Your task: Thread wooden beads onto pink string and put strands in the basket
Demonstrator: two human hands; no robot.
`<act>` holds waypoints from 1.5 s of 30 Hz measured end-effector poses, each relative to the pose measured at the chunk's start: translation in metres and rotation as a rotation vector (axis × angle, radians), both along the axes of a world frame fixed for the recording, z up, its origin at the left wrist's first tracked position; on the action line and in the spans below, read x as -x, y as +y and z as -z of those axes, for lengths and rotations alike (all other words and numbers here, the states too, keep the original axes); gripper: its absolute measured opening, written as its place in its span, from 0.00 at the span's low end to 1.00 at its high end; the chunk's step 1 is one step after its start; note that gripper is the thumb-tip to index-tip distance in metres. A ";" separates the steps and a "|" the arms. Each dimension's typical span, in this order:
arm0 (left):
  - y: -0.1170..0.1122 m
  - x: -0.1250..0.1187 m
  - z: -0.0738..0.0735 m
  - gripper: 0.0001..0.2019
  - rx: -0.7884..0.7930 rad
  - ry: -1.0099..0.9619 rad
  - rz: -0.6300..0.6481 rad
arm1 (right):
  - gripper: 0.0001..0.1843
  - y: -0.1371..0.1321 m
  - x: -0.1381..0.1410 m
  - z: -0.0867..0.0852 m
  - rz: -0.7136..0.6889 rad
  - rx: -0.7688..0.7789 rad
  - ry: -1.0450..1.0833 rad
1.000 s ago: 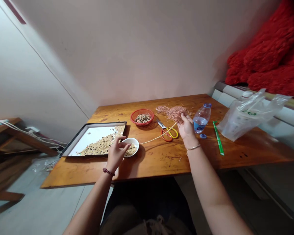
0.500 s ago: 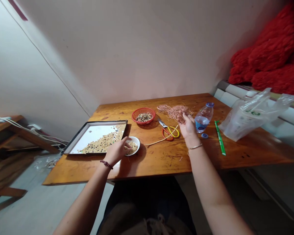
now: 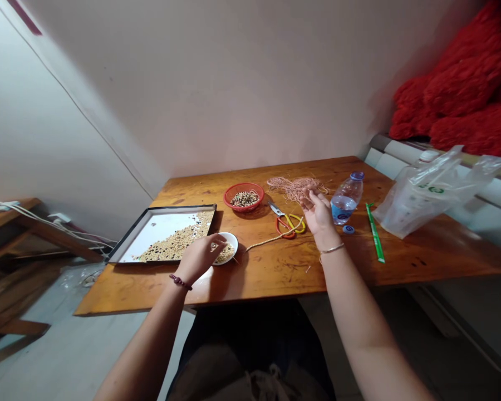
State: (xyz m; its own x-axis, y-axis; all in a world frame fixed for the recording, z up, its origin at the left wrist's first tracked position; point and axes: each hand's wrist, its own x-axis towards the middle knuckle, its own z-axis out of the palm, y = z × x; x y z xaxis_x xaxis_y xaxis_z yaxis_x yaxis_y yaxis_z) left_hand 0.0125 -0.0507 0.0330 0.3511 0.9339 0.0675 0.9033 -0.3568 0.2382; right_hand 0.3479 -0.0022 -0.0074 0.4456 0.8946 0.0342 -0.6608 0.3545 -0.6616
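My left hand [image 3: 200, 257] hangs over the left side of a small white bowl [image 3: 234, 244], its fingers curled close together above the pale beads [image 3: 224, 255] inside. Whatever the fingertips hold is hidden. My right hand [image 3: 317, 213] is raised above the table, its fingertips pinching the end of a long bead strand [image 3: 271, 240]. That strand runs down to the tabletop next to the bowl. Behind this hand lies a tangled bundle of pinkish-tan bead strands [image 3: 294, 187].
A black-rimmed tray [image 3: 175, 208] holds spread tan and dark beads, and a red basket [image 3: 244, 185] holds mixed beads. Red-and-yellow-handled scissors [image 3: 288, 224], a water bottle [image 3: 346, 199], its blue cap [image 3: 348, 229], a green strip [image 3: 374, 233] and a plastic bag [image 3: 417, 195] share the wooden table [image 3: 275, 273].
My left hand has moved right and closed its fingers over the bowl. My right hand has dropped slightly, and the view has shifted a little.
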 end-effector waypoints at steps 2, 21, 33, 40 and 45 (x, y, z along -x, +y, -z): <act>-0.004 -0.005 0.000 0.16 0.016 0.035 0.069 | 0.08 0.000 0.000 0.001 0.003 -0.004 -0.002; -0.015 -0.052 0.002 0.14 -0.259 0.127 0.117 | 0.09 0.000 -0.002 0.000 0.004 0.025 0.007; 0.007 -0.094 0.030 0.11 -0.239 0.427 0.145 | 0.10 0.001 -0.004 0.002 0.006 0.018 0.021; 0.008 -0.095 0.034 0.14 -0.254 0.341 0.163 | 0.10 0.002 -0.004 0.002 0.001 0.030 0.003; 0.005 -0.091 0.023 0.11 -0.210 0.255 0.174 | 0.08 0.001 -0.002 0.002 0.018 0.044 -0.062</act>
State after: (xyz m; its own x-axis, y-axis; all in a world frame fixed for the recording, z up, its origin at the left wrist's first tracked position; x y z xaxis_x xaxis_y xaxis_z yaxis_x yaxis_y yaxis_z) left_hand 0.1035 -0.0460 0.0098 0.5333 0.8340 0.1413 0.8459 -0.5271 -0.0815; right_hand 0.3500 -0.0011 -0.0098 0.4597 0.8878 0.0227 -0.6120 0.3352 -0.7163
